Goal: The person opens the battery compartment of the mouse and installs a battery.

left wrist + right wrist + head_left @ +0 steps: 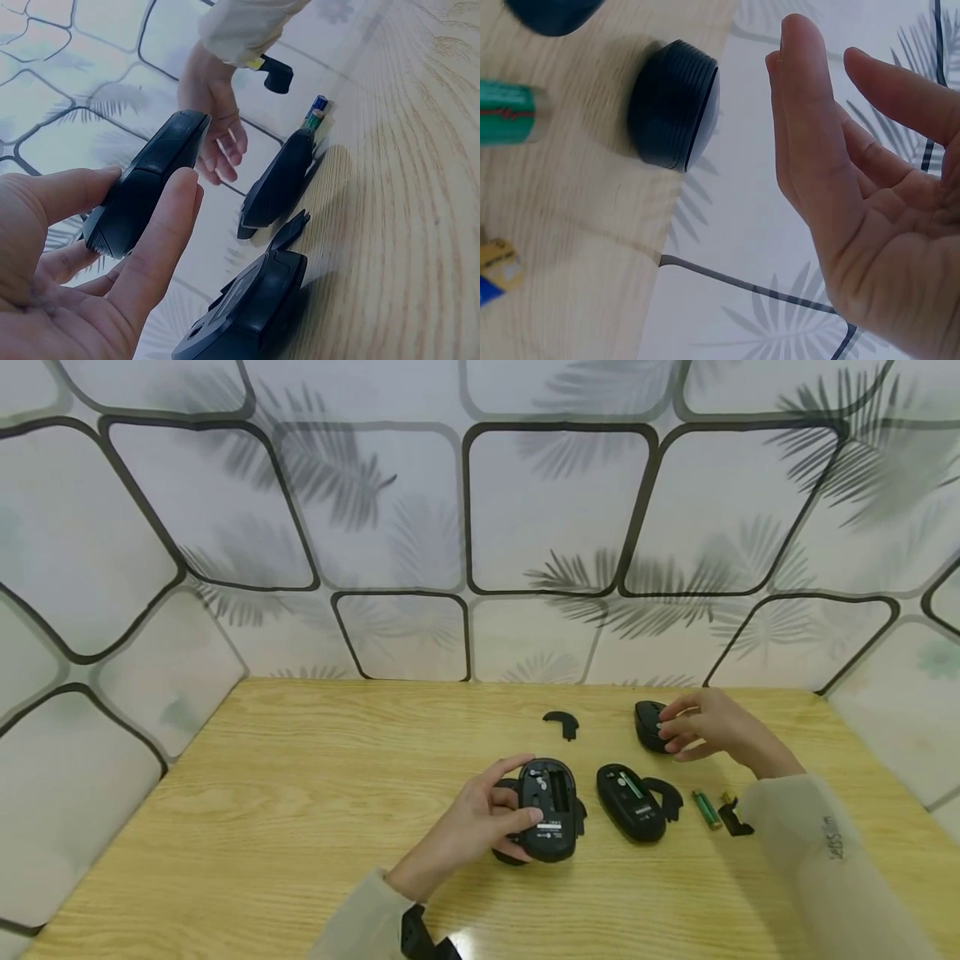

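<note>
My left hand (pixel 487 814) grips a black computer mouse (pixel 547 822) by its sides, its underside facing up and its battery slot uncovered with no battery showing. Partly hidden behind that hand, another black mouse (pixel 510 858) lies on the table. To the right, a mouse (pixel 632 806) rests belly up with a green battery (pixel 630 785) in its slot. My right hand (pixel 705 731) hovers beside the far mouse (pixel 649 727), fingers loosely extended; the right wrist view shows a gap between the fingers (pixel 810 112) and that mouse (pixel 671 105).
A black battery cover (pixel 562 724) lies toward the back of the wooden table (pixel 300 793), and another cover (pixel 667 797) beside the middle mouse. Near the right sleeve lie a green battery (pixel 706 809) and a black cover (pixel 735 821). A patterned wall covering (pixel 555 510) borders the table.
</note>
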The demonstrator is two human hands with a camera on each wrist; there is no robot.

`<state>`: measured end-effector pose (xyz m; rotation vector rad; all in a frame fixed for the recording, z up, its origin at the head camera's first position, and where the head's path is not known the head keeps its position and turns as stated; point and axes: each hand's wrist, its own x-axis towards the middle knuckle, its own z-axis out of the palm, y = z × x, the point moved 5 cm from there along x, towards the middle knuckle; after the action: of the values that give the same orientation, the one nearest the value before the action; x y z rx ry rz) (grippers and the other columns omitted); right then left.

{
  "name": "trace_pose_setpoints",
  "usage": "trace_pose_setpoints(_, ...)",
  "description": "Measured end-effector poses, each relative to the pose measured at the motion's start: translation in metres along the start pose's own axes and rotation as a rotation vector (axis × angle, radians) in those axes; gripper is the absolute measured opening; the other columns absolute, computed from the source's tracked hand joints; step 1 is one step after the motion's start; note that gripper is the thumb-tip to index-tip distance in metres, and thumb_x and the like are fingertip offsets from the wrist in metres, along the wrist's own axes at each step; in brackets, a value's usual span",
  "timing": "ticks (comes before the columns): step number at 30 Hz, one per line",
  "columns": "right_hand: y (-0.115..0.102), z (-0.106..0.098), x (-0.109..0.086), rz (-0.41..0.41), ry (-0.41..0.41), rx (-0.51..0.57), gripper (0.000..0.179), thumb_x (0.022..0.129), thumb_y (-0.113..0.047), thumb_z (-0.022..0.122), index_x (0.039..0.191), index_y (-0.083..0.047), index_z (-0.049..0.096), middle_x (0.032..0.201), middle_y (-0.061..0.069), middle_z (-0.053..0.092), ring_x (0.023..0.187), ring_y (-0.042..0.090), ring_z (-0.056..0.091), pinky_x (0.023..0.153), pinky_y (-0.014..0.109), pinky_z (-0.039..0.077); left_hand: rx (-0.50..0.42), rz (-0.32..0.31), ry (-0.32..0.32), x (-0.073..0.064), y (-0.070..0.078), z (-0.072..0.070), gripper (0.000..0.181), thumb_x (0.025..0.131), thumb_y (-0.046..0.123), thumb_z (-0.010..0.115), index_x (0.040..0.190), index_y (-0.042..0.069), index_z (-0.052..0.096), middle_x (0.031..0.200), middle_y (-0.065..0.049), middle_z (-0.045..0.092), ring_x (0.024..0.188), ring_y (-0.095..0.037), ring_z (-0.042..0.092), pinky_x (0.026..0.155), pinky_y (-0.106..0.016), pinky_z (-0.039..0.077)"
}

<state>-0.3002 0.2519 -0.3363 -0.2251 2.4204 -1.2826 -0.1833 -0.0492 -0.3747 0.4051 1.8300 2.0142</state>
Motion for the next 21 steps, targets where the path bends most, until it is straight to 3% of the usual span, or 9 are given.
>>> trace_pose_setpoints(21,0.044,-0.026,-0.029,0.081,0.015,-0.05,0.046,0.103,-0.003,0.054,0.134,0.027,0.039,0.102,0.013,0.07,0.082,0.02,0.069,0.072,0.04,0.064,-0.011,-0.02,0.018,0.001,0.001,0.001,0.068,0.095,-0.005,0.064,0.156,0.01,0.037,0.093,-0.017,0.065,0.086,-0.031,0.072,0.065,-0.043,0.065)
